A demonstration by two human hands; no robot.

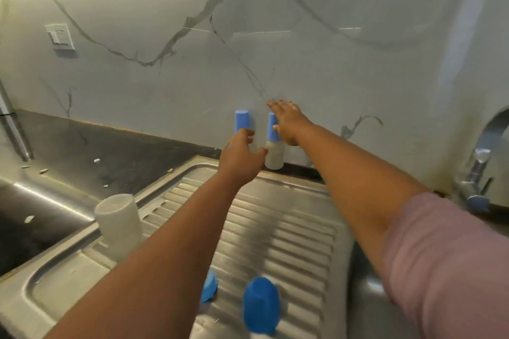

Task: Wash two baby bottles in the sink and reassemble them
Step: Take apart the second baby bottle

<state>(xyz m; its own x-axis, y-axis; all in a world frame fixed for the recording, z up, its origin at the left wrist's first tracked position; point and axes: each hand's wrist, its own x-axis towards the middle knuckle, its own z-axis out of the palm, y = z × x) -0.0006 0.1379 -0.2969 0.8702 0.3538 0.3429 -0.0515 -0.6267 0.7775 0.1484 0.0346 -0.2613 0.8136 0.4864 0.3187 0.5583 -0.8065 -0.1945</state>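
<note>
Two baby bottles with tall blue caps and milky bodies stand upright against the grey-veined marble wall at twelve o'clock, behind the ribbed steel drainboard (pixel 289 231). The left bottle (pixel 242 119) sits just beyond the left hand (pixel 242 158), whose spread fingers grip nothing. The right hand (pixel 289 124), fingers straight, is at the right bottle (pixel 273 143). A white cylindrical cup (pixel 118 224) stands at nine o'clock; a loose blue cap (pixel 260 304) lies at six.

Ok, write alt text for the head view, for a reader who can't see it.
Both hands reach for two blue-capped baby bottles against the marble wall: the left hand at the left bottle, the right hand open at the right bottle. A white cup and blue cap sit on the steel drainboard.
</note>
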